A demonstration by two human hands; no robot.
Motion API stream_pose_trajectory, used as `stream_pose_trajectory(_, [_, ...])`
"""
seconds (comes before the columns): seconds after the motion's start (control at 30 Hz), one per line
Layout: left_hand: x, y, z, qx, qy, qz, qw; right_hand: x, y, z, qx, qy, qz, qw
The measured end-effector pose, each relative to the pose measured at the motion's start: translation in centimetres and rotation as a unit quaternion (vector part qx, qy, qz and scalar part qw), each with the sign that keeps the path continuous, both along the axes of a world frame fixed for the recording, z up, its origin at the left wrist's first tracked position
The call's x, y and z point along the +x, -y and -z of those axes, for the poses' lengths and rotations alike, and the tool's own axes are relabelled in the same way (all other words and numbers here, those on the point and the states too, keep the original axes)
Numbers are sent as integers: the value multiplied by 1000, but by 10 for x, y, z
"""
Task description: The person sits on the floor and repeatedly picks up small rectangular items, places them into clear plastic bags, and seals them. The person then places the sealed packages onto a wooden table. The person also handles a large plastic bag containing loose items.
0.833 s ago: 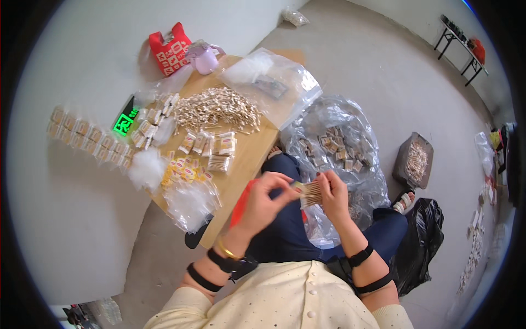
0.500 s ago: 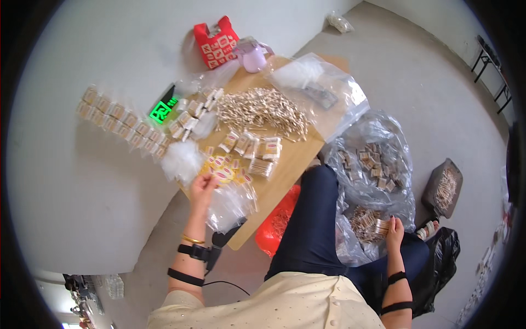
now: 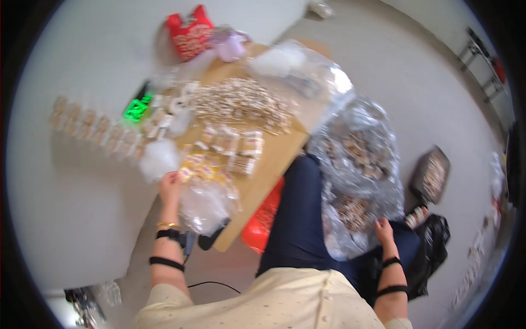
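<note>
My left hand (image 3: 171, 186) is at the left edge of the table, its fingers pinched together beside yellow printed cards (image 3: 203, 167). What they hold, if anything, is too blurred to make out. Clear plastic bags (image 3: 208, 203) lie just right of it, and a white plastic heap (image 3: 160, 160) sits above it. My right hand (image 3: 384, 233) hovers over my thigh at the edge of a large clear bag (image 3: 364, 131). Loose cotton swabs (image 3: 353, 213) lie in that bag; motion smears the hand's fingers.
A big pile of cotton swabs (image 3: 241, 104) covers the table (image 3: 257, 181) middle, with small packed bundles (image 3: 241, 148) in front. Further off are a red bag (image 3: 189, 35) and a lilac container (image 3: 230, 49). A grey bin (image 3: 430, 175) and a black bag (image 3: 430, 252) stand right.
The whole view has shifted, with the scene moving left and up. The swab bundle seen in my right hand before no longer shows there. My left hand has moved left from the cards.
</note>
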State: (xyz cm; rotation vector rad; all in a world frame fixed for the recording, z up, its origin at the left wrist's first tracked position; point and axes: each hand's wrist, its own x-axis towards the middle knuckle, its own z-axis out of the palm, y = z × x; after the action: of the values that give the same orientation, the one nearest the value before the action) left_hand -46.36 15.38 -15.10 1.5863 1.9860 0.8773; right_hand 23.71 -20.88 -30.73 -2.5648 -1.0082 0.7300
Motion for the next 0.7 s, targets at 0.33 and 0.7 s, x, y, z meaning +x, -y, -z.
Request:
stream_pose_trajectory(0.33, [21,-135,-60,6,-247,-115,962,-32,-49,-43,39,-92,-68,993])
stream_pose_trajectory(0.7, [16,-232,-48,1,-455,-25,890,-32,-24,-53,-69,-83,-9,994])
